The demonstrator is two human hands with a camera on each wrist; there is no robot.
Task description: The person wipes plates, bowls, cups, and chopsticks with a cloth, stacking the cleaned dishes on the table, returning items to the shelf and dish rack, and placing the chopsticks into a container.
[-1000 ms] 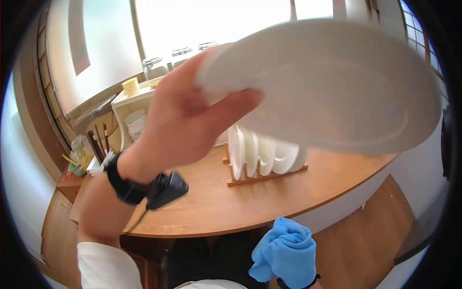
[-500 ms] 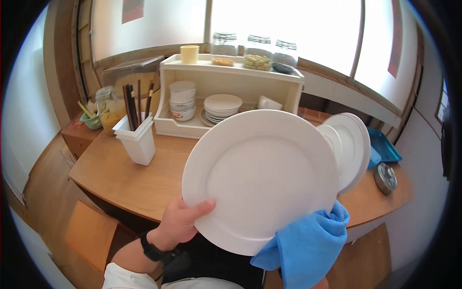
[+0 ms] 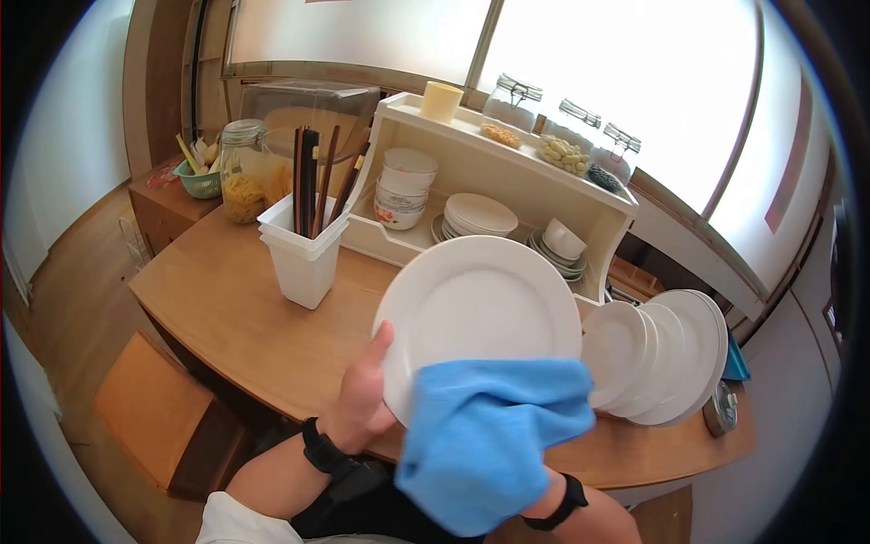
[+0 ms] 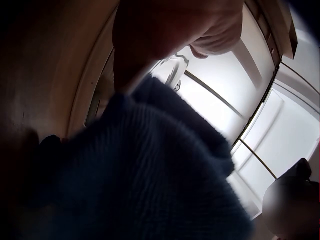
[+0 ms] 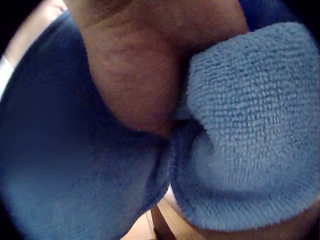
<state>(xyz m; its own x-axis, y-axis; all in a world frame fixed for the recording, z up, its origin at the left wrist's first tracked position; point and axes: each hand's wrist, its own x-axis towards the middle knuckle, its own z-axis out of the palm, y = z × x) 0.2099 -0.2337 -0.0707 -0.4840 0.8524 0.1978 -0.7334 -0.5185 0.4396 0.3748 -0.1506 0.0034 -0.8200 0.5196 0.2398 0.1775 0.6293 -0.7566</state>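
Above wooden table (image 3: 227, 308), my left hand (image 3: 362, 396) pinches white plate (image 3: 480, 304) at rim, likely leaving face free for blue cloth (image 3: 494, 435). Cloth overlaps plate's lower part, hides fingers of my right hand (image 5: 142, 75); cannot tell their curl.

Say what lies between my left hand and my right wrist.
The blue cloth: in the head view it fills most of the stretch between left hand and right wrist, hiding the lower white plate.
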